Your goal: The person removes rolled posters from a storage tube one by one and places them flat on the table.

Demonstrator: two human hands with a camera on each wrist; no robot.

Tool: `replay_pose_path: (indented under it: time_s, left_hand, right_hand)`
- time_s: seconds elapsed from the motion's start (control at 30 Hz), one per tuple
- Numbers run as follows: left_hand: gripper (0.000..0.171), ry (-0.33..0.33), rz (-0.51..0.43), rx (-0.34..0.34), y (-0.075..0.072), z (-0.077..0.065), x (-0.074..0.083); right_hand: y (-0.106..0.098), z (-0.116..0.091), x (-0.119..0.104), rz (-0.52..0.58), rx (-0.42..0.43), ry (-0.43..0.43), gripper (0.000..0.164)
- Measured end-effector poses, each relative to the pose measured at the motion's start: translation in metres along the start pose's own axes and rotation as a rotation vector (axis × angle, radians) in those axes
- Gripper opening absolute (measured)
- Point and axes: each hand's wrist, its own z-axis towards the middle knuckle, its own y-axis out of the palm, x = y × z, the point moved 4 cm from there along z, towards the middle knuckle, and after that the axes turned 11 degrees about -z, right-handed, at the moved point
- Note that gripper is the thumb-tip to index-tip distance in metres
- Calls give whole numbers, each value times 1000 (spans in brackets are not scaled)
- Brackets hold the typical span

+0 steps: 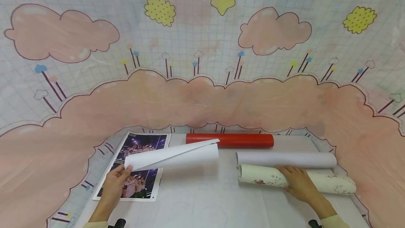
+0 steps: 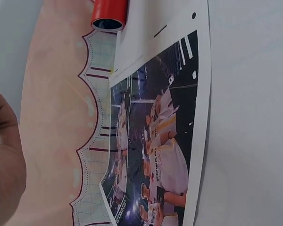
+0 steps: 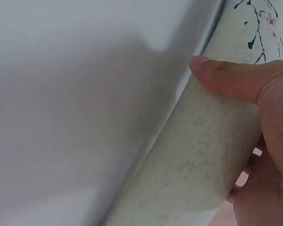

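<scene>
My left hand pinches the left end of a loosely rolled white sheet of paper, raised over the table with one edge flaring free. In the left wrist view, part of the left hand shows at the left edge. My right hand lies across a cream paper roll with a floral print and grips it near its middle. The right wrist view shows the thumb on one side of the floral roll and the other fingers, partly hidden, round its far side.
A printed photo sheet lies beneath the left hand. At the back is a red tube; its open end faces the left wrist camera. A white roll lies just behind the floral one. A cloud-patterned cloth surrounds the white tabletop.
</scene>
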Motion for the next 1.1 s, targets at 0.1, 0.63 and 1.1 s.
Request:
replay_pose_path:
  time_s: [0.1, 0.63, 1.1]
  left_hand:
    - [39, -11, -10, 1, 1, -1, -1]
    - [11, -28, -36, 17, 5, -5, -2]
    - [21, -28, -47, 63, 4, -6, -1]
  right_hand:
    - [6, 0, 3, 5, -5, -13, 77]
    - [12, 13, 4, -33, 91, -10, 74]
    - [23, 43, 21, -33, 40, 16, 69]
